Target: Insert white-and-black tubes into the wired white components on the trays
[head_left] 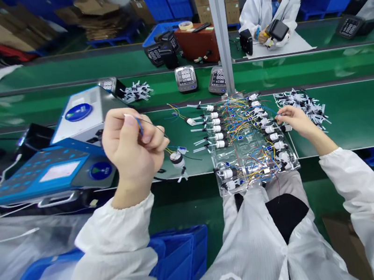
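The fingers of the left hand (131,148) are curled in, thumb pressed to forefinger, and pinch a thin blue wire (140,126). Below and to the right of these fingers is a loose white cylinder (177,159), its pale tubes pointing down; whether it hangs from the hand or rests on the tabletop (357,117), I cannot tell. The fingers of the right hand (295,120) have thumb and forefinger close together at the right side of a clear plastic tray (225,156); whether they grip anything is not plain. To the left of the right fingers, the tray carries two columns of white cylinders with tubes, and tangled coloured wires (240,115) between them. To the right of the right fingers lies a heap of black and white tube pieces (304,107). To the left of the left fingers stands a grey and blue device with a sloping panel (53,168). Beyond and between the two sets of fingers rises a metal post (223,35), with a monitor (186,78) showing white digits to its left. Farther beyond the right fingers, a co-worker (267,4) holds a dark device (278,30)
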Action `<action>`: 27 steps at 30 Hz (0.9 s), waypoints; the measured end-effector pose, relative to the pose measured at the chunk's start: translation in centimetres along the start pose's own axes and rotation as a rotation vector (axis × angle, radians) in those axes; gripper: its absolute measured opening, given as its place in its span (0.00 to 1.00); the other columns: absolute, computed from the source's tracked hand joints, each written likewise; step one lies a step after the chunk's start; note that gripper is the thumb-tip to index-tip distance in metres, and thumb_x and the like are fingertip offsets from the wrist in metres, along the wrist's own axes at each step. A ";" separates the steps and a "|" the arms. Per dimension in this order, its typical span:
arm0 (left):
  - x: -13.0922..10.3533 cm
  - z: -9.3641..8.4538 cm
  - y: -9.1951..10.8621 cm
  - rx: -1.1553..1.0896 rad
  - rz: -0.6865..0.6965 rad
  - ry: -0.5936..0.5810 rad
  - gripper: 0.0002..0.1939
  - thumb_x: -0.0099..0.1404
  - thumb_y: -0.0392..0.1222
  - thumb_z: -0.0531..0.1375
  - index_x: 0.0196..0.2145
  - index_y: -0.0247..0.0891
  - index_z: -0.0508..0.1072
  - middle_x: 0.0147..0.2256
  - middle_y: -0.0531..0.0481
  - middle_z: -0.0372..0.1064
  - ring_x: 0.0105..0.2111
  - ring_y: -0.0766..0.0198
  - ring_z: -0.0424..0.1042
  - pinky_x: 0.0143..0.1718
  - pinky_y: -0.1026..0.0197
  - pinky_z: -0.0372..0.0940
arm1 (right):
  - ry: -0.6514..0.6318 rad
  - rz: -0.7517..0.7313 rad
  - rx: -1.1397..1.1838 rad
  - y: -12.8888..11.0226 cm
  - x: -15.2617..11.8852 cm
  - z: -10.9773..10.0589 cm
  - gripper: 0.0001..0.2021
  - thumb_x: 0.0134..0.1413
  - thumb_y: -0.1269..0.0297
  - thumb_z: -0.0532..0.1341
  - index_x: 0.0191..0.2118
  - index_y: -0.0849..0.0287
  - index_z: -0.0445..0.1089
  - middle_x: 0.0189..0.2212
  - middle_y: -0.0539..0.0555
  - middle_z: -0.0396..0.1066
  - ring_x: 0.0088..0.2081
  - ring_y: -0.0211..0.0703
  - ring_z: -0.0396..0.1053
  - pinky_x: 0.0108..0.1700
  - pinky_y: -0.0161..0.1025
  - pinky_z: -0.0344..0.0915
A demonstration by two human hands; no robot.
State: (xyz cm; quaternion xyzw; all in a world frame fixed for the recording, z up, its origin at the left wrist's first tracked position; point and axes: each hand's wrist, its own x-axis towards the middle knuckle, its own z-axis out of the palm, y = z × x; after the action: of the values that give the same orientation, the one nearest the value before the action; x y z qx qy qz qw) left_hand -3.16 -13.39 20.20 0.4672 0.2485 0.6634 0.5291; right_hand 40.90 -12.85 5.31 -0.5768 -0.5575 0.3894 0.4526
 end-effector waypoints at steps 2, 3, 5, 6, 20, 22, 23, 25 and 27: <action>0.0 0.0 0.0 -0.030 -0.029 0.048 0.08 0.73 0.41 0.60 0.34 0.40 0.68 0.20 0.60 0.50 0.14 0.74 0.41 0.16 0.69 0.38 | -0.027 0.013 0.003 -0.4 -0.2 -0.2 0.16 0.53 0.53 0.70 0.43 0.55 0.70 0.32 0.53 0.77 0.33 0.45 0.76 0.43 0.46 0.73; 0.0 0.0 0.0 -0.047 -0.045 0.077 0.09 0.73 0.40 0.60 0.33 0.40 0.67 0.20 0.60 0.49 0.14 0.74 0.41 0.16 0.69 0.38 | -0.040 0.004 -0.011 -0.5 -0.3 -0.3 0.16 0.54 0.52 0.69 0.43 0.54 0.70 0.32 0.53 0.77 0.33 0.46 0.76 0.43 0.46 0.74; -0.1 0.1 0.0 -0.071 -0.068 0.103 0.09 0.72 0.40 0.61 0.33 0.40 0.67 0.20 0.61 0.49 0.14 0.74 0.42 0.16 0.69 0.39 | -0.080 -0.054 -0.102 -0.6 -0.3 -0.3 0.15 0.57 0.52 0.67 0.45 0.54 0.73 0.36 0.54 0.78 0.36 0.48 0.77 0.44 0.48 0.74; 0.0 0.3 0.0 -0.075 -0.065 0.096 0.09 0.71 0.41 0.62 0.33 0.40 0.68 0.20 0.61 0.50 0.14 0.75 0.42 0.16 0.70 0.39 | -0.116 -0.102 -0.181 -0.7 -0.3 -0.4 0.14 0.58 0.52 0.66 0.44 0.54 0.75 0.38 0.55 0.79 0.39 0.50 0.77 0.47 0.49 0.73; -0.5 6.6 1.2 0.093 0.059 -0.038 0.17 0.59 0.50 0.74 0.32 0.41 0.71 0.28 0.54 0.68 0.24 0.65 0.74 0.21 0.68 0.59 | -0.239 -0.458 -0.119 -16.0 -7.1 9.6 0.16 0.58 0.55 0.70 0.51 0.46 0.73 0.48 0.54 0.75 0.50 0.54 0.73 0.55 0.55 0.71; -0.5 7.5 1.4 0.090 0.102 -0.057 0.17 0.59 0.51 0.73 0.33 0.41 0.71 0.28 0.55 0.68 0.24 0.64 0.74 0.21 0.67 0.60 | -0.346 -0.420 0.037 -16.3 -7.8 13.3 0.32 0.48 0.54 0.76 0.58 0.46 0.68 0.52 0.55 0.73 0.52 0.55 0.73 0.56 0.55 0.71; -0.5 7.8 1.4 0.097 0.134 -0.083 0.16 0.60 0.52 0.73 0.33 0.42 0.71 0.27 0.55 0.67 0.24 0.64 0.74 0.22 0.66 0.62 | -0.408 -0.383 0.105 -16.2 -7.9 14.9 0.30 0.49 0.54 0.75 0.57 0.47 0.67 0.49 0.54 0.73 0.49 0.52 0.74 0.54 0.53 0.72; -0.5 7.8 1.4 0.113 0.192 -0.133 0.15 0.63 0.53 0.71 0.35 0.42 0.73 0.28 0.54 0.68 0.24 0.64 0.73 0.25 0.63 0.66 | -0.553 -0.267 0.248 -15.4 -8.2 17.0 0.23 0.56 0.52 0.71 0.54 0.49 0.67 0.40 0.51 0.73 0.38 0.46 0.74 0.44 0.47 0.74; -1.0 6.9 0.8 0.128 0.184 -0.171 0.13 0.65 0.52 0.69 0.39 0.42 0.75 0.31 0.51 0.70 0.28 0.62 0.74 0.29 0.60 0.69 | -0.616 -0.150 0.360 -14.7 -8.6 17.8 0.19 0.60 0.51 0.67 0.52 0.49 0.65 0.33 0.47 0.69 0.27 0.39 0.68 0.32 0.40 0.69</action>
State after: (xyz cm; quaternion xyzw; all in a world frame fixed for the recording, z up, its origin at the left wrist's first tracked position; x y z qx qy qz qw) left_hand 2.57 -15.68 23.59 0.5757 0.2005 0.6494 0.4546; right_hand 19.02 -20.26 13.75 -0.3009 -0.6310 0.6026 0.3850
